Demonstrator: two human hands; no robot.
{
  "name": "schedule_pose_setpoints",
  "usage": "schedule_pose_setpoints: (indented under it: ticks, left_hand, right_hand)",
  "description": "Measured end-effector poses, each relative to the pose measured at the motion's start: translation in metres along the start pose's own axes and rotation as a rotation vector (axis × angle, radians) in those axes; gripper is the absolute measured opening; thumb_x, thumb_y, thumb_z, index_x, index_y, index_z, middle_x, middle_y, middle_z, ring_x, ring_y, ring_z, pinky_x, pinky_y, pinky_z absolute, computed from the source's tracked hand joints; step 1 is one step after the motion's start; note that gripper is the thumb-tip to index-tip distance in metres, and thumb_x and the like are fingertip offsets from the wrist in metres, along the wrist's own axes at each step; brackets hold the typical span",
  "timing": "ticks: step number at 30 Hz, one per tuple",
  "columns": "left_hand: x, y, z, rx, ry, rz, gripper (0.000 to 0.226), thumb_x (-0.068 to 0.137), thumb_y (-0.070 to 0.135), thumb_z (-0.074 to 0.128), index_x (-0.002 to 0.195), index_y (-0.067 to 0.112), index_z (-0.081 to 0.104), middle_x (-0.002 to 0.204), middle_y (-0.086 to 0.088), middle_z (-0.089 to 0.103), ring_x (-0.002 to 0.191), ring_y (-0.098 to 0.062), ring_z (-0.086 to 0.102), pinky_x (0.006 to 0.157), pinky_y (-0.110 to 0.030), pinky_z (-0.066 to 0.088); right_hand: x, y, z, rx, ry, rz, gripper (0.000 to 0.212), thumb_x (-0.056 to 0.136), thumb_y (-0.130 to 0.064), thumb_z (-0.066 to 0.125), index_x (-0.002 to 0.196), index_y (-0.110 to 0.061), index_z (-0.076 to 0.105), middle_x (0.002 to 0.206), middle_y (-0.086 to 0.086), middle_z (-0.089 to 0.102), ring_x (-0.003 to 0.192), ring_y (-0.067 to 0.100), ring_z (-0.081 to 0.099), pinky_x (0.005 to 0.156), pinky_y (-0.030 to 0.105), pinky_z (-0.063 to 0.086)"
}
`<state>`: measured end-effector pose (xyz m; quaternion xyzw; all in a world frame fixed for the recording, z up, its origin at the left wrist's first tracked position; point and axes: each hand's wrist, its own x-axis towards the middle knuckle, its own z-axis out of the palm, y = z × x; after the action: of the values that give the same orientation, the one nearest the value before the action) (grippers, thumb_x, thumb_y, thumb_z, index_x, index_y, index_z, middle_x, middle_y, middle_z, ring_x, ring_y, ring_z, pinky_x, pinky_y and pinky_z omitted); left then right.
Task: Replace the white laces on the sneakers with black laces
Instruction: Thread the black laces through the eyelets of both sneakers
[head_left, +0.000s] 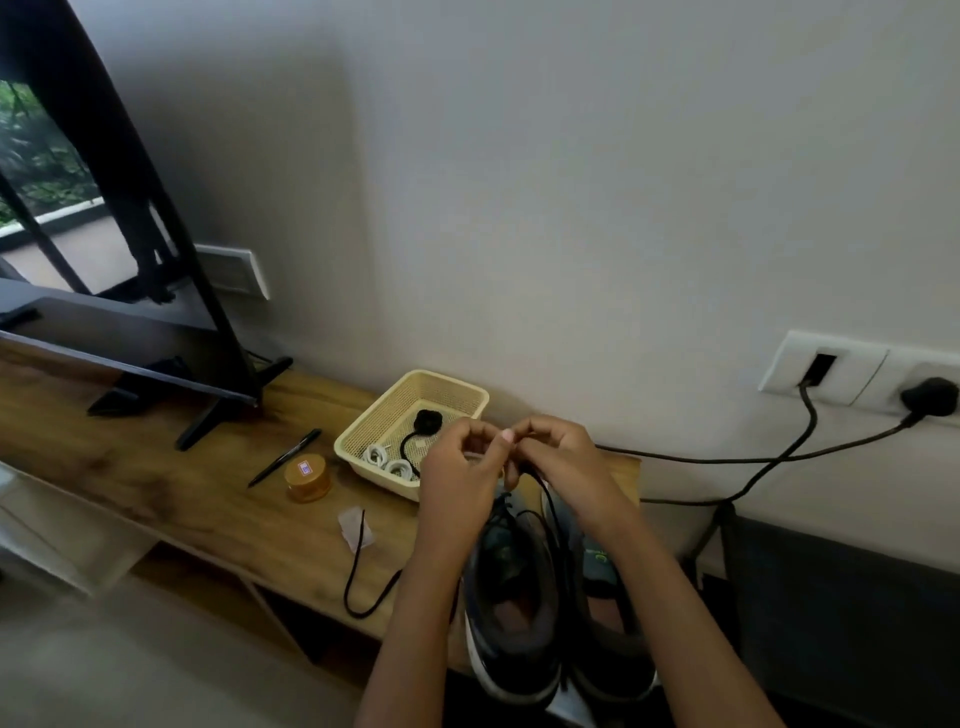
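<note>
The black lace (551, 512) rises from the sneakers (511, 618), its tail looping off the table (208, 499) at eight o'clock. At ten o'clock, a basket (363, 431), its near corner hidden by the hands, holds coiled white laces (385, 460); an orange jar (307, 478) and pen (285, 457) lie beyond. Left hand (457, 478) and right hand (566, 467) pinch the lace with their fingertips, at the shoes' twelve o'clock.

The basket (370, 415) is cream mesh, jar (307, 475) orange, table (182, 493) wood-grain, sneakers (506, 566) dark grey, lace (353, 558) black.
</note>
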<state>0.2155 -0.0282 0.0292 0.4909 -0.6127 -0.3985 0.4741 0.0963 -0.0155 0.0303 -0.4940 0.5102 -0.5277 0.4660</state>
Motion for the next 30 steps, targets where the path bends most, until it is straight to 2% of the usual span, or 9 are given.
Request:
schedule_pose_setpoints:
  ticks: [8, 10, 15, 17, 19, 22, 24, 28, 30]
  left_hand:
    - [0.018, -0.023, -0.002, 0.208, -0.107, -0.194, 0.013, 0.096, 0.021, 0.053, 0.089, 0.013, 0.061, 0.086, -0.001, 0.064, 0.088, -0.021, 0.064, 0.073, -0.027, 0.045]
    - [0.021, -0.026, -0.003, 0.215, -0.129, -0.244, 0.013, 0.095, 0.02, 0.054, 0.085, 0.015, 0.06, 0.087, -0.003, 0.065, 0.09, -0.023, 0.064, 0.076, -0.03, 0.047]
    - [0.021, -0.035, -0.015, 0.335, -0.205, -0.332, 0.025, 0.092, 0.017, 0.058, 0.067, 0.015, 0.06, 0.087, -0.012, 0.069, 0.089, -0.027, 0.065, 0.089, -0.044, 0.052]
    - [0.018, -0.04, -0.018, 0.444, -0.289, -0.385, 0.026, 0.092, 0.019, 0.058, 0.067, 0.01, 0.059, 0.085, -0.018, 0.068, 0.081, -0.029, 0.064, 0.083, -0.043, 0.054]
    - [0.014, -0.043, -0.018, 0.505, -0.391, -0.473, 0.028, 0.091, 0.024, 0.06, 0.067, 0.009, 0.059, 0.081, -0.016, 0.065, 0.074, -0.025, 0.059, 0.068, -0.031, 0.048]
    - [0.009, -0.048, -0.018, 0.532, -0.501, -0.546, 0.026, 0.087, 0.028, 0.067, 0.075, 0.006, 0.064, 0.079, -0.011, 0.059, 0.073, -0.02, 0.055, 0.067, -0.029, 0.041]
    - [0.007, -0.05, -0.016, 0.54, -0.522, -0.552, 0.019, 0.085, 0.022, 0.07, 0.084, 0.003, 0.068, 0.075, -0.01, 0.061, 0.07, -0.018, 0.057, 0.066, -0.027, 0.043]
    - [0.006, -0.055, -0.014, 0.523, -0.453, -0.599, 0.008, 0.089, 0.0, 0.061, 0.084, 0.002, 0.068, 0.06, -0.006, 0.058, 0.038, -0.002, 0.053, 0.039, -0.012, 0.037]
    - [0.008, -0.057, -0.012, 0.534, -0.457, -0.621, 0.013, 0.09, -0.003, 0.057, 0.096, -0.006, 0.068, 0.066, -0.008, 0.059, 0.055, -0.01, 0.061, 0.043, -0.015, 0.039]
  right_hand:
    - [0.012, 0.028, -0.004, -0.263, -0.06, 0.025, 0.013, 0.084, 0.0, 0.066, 0.091, 0.01, 0.067, 0.069, 0.016, 0.064, 0.055, 0.01, 0.058, 0.06, 0.018, 0.049]
    - [0.02, 0.033, -0.006, -0.356, -0.046, 0.033, 0.009, 0.08, -0.006, 0.072, 0.086, 0.001, 0.072, 0.08, 0.019, 0.067, 0.067, 0.013, 0.059, 0.068, 0.028, 0.049]
    - [0.03, 0.045, -0.006, -0.704, -0.128, 0.064, 0.006, 0.078, -0.019, 0.074, 0.076, -0.022, 0.069, 0.085, -0.012, 0.049, 0.108, 0.022, 0.044, 0.094, 0.035, 0.036]
    - [0.026, 0.049, -0.004, -0.892, -0.203, 0.097, 0.004, 0.081, -0.023, 0.069, 0.08, -0.019, 0.069, 0.094, -0.011, 0.051, 0.113, 0.022, 0.034, 0.098, 0.04, 0.034]
    - [0.022, 0.05, -0.003, -1.022, -0.24, 0.119, 0.008, 0.081, -0.024, 0.065, 0.074, -0.021, 0.064, 0.11, -0.005, 0.055, 0.115, 0.022, 0.032, 0.099, 0.043, 0.032]
    - [0.02, 0.05, -0.002, -1.099, -0.288, 0.166, 0.019, 0.082, -0.023, 0.063, 0.064, -0.025, 0.056, 0.116, -0.002, 0.057, 0.117, 0.024, 0.031, 0.095, 0.041, 0.032]
    - [0.02, 0.052, -0.001, -1.138, -0.307, 0.15, 0.01, 0.082, -0.024, 0.063, 0.072, -0.022, 0.064, 0.117, -0.001, 0.057, 0.119, 0.026, 0.03, 0.094, 0.042, 0.032]
    - [0.018, 0.061, 0.006, -1.242, -0.348, 0.108, 0.013, 0.084, -0.019, 0.059, 0.09, -0.012, 0.068, 0.116, 0.004, 0.056, 0.126, 0.031, 0.029, 0.095, 0.046, 0.033]
    - [0.018, 0.063, 0.005, -1.244, -0.341, 0.099, 0.014, 0.086, -0.016, 0.057, 0.093, -0.008, 0.066, 0.119, 0.006, 0.054, 0.128, 0.032, 0.029, 0.098, 0.049, 0.032]
